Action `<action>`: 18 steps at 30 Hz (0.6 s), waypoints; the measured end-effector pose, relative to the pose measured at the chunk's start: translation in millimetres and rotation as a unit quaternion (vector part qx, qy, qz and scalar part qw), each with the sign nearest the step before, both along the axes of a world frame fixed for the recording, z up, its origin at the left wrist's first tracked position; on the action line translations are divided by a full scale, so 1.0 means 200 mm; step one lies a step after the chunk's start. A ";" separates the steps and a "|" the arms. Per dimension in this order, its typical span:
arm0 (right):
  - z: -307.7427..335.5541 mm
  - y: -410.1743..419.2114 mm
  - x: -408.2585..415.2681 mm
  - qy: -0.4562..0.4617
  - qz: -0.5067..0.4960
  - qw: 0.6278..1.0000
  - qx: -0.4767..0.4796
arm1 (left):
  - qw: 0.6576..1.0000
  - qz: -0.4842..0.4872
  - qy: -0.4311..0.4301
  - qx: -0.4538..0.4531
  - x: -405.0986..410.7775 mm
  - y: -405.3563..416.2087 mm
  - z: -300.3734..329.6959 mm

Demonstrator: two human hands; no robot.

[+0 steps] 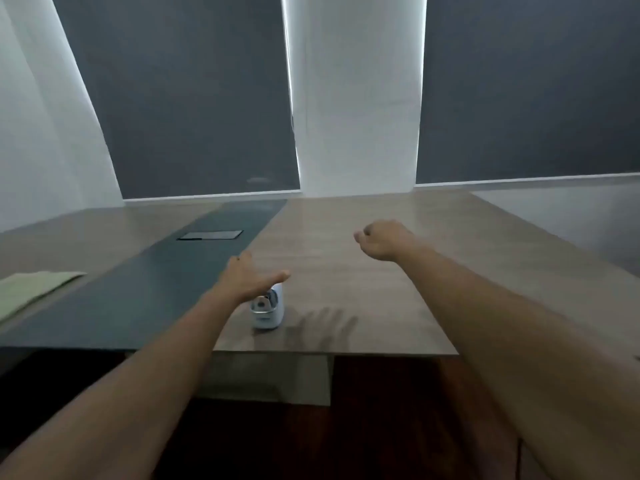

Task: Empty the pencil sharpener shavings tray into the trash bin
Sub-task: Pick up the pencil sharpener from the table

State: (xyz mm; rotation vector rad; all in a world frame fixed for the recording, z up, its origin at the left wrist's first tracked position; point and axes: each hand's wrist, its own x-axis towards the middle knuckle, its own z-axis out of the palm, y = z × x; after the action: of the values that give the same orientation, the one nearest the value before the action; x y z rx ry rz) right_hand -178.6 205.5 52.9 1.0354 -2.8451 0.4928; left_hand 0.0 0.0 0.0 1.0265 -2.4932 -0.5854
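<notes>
**Sharpener untouched, left hand closest**

The pencil sharpener (pixel 267 311) stands upright near the front edge of the wooden surface (pixel 381 271), a small white canister with a silvery opening facing the person. Its long axis runs straight up. Nothing has been pulled from it that I can see; the shavings tray is not told apart from the body at this sharpness, so where it slides out I cannot say.

The left hand (pixel 247 277) hangs just above and slightly behind the sharpener, palm down, fingers spread and thumb stuck out to the side, holding nothing. From the person's side the sharpener lies directly under the heel of that hand, so a short drop would bring the grip onto its top. I cannot tell whether there is any contact yet; it looks like a gap.

The right hand (pixel 379 239) is well apart, further out over the surface and off to the right, fingers curled loosely inward and empty. The left is plainly the nearer hand.

A dark inlay strip (pixel 138 299) runs along the left of the surface, with a pale green sheet (pixel 31 289) beyond it. No trash bin shows anywhere, so I judge the job barely begun: take the sharpener first, find the bin after.
</notes>
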 end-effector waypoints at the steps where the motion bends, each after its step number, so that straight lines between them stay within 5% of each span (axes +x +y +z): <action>1: -0.05 -0.01 0.03 -0.011 0.010 1.000 -0.014 | 1.000 0.012 0.002 0.015 0.01 0.02 -0.04; 11: -0.44 -0.05 0.18 -0.095 0.085 0.969 -0.211 | 0.968 0.113 0.197 0.105 -0.04 0.05 -0.31; 15: -0.44 -0.09 0.20 -0.225 0.053 0.940 -0.251 | 0.877 0.084 0.317 0.352 -0.09 0.03 -0.26; 18: -0.41 -0.11 0.24 -0.438 0.019 0.864 -0.249 | 0.801 0.040 0.358 0.479 -0.16 0.08 -0.21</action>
State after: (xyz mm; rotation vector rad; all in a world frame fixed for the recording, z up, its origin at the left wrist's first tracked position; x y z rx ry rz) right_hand -130.4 184.2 -29.7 0.8978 -3.0086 2.0241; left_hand -31.7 15.1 -41.5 0.9140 -1.3988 -1.8944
